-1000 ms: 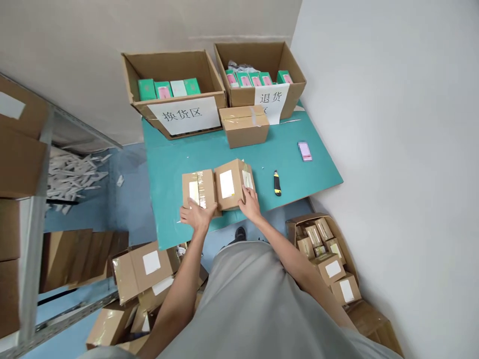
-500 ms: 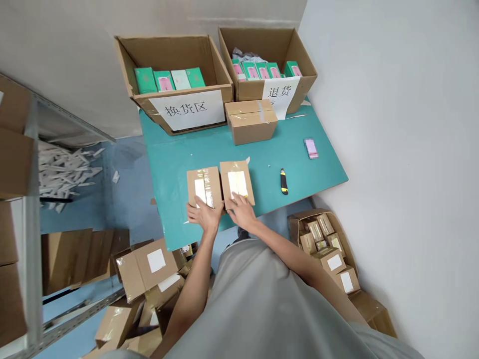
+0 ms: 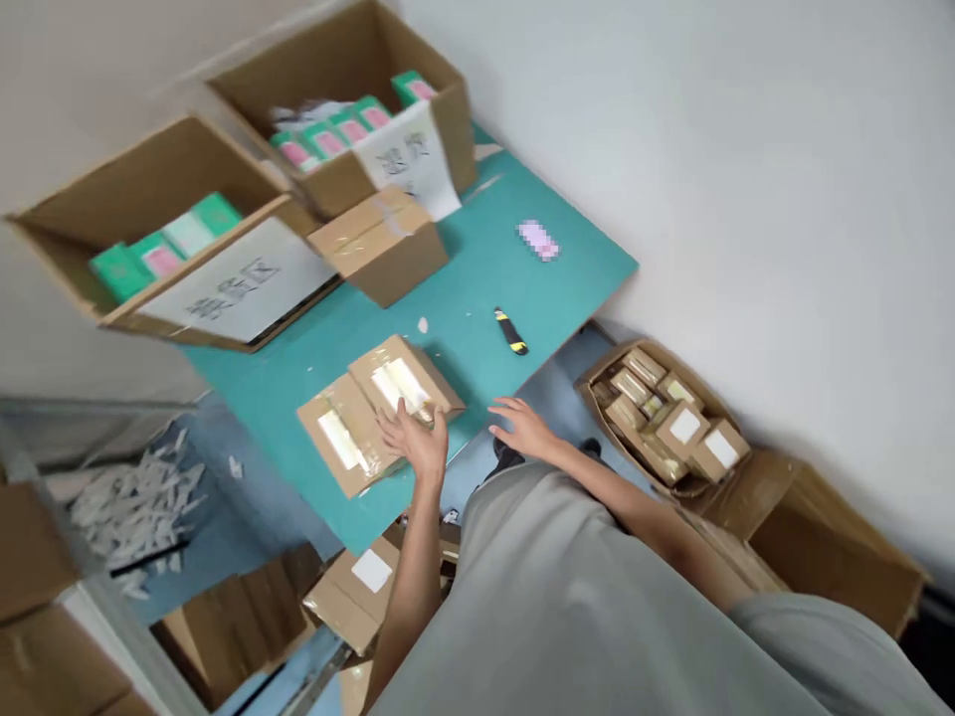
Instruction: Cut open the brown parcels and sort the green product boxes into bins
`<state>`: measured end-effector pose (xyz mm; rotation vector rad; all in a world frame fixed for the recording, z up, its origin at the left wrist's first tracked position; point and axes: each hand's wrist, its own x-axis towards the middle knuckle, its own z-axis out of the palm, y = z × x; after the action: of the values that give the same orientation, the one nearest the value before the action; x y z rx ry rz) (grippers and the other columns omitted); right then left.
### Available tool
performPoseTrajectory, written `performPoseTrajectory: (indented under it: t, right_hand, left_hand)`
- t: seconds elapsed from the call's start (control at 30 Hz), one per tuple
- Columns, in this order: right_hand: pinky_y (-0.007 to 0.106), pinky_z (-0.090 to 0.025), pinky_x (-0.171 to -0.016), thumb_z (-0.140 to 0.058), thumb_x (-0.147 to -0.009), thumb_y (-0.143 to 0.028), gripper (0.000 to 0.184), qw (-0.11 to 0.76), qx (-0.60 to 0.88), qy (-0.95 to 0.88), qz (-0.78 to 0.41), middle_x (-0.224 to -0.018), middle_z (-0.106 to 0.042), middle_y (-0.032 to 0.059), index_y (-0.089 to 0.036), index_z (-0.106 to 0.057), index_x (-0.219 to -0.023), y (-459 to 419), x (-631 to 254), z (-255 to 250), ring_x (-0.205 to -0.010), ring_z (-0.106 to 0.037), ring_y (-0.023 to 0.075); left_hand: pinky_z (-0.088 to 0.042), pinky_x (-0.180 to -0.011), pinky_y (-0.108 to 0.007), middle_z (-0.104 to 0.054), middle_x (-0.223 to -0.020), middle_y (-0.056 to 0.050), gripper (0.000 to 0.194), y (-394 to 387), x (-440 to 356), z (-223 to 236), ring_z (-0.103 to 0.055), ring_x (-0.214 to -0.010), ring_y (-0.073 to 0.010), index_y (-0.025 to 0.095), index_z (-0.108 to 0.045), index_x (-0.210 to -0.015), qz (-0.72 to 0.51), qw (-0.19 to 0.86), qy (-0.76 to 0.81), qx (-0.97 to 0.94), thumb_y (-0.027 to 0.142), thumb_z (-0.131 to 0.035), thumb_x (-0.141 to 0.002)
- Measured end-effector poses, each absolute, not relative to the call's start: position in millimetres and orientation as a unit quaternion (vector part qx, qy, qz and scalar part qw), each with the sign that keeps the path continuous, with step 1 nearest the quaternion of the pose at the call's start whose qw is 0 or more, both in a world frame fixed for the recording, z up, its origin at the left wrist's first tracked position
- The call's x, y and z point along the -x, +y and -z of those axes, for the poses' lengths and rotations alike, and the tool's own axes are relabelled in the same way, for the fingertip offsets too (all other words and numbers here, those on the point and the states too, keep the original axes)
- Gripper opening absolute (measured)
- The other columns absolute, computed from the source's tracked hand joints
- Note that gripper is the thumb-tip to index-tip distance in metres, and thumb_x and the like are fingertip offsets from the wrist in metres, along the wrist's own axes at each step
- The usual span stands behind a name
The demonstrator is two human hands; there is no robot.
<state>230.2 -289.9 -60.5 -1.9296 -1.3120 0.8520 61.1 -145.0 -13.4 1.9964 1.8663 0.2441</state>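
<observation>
Two small taped cardboard parcels lie side by side near the front edge of the teal table (image 3: 477,268): the left parcel (image 3: 339,443) and the right parcel (image 3: 399,383), each with a white label. My left hand (image 3: 414,438) rests flat on them where they meet, fingers spread. My right hand (image 3: 522,426) hovers open past the table's front edge, to the right of the parcels, touching nothing. A yellow-and-black utility knife (image 3: 510,331) lies on the table beyond my right hand.
At the back stand two open cartons with paper signs, the left carton (image 3: 149,199) and the right carton (image 3: 350,80), holding green boxes. A closed brown box (image 3: 380,249) sits before them. A floor carton (image 3: 664,413) of small parcels stands right; more parcels (image 3: 358,587) lie below.
The view has tilted and swung to the right. My right hand has left the right parcel and moved right, off the table edge. My left hand stays on the parcels.
</observation>
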Motion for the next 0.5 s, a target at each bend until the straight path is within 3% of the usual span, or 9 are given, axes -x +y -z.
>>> performPoseTrajectory:
  t: [0.23,0.5]
  right_hand:
    - [0.054,-0.053,-0.129,-0.080,-0.107,-0.034,0.046,0.385,0.824,-0.304,-0.282,-0.154,-0.076,0.0163,-0.024,-0.077,-0.152,-449.8,-321.5,77.2,-0.147,-0.069,0.0323]
    - [0.053,-0.050,-0.131,-0.081,-0.106,-0.036,0.054,0.390,0.878,-0.088,-0.262,-0.156,-0.075,0.0188,-0.016,-0.073,-0.156,-642.5,-374.8,102.3,-0.149,-0.068,0.0345]
  left_hand:
    - [-0.024,-0.139,-0.067,-0.031,-0.187,-0.027,0.078,-236.4,-220.9,19.1,-0.021,-0.177,-0.0478,0.015,-0.049,-0.172,0.013,0.203,0.475,-0.856,0.050,-0.066,-0.105]
    - [-0.016,-0.142,-0.068,-0.035,-0.187,-0.025,0.075,-419.1,-372.3,57.2,-0.017,-0.180,-0.0454,0.015,-0.052,-0.169,0.147,0.226,0.246,-0.931,0.046,-0.068,-0.103]
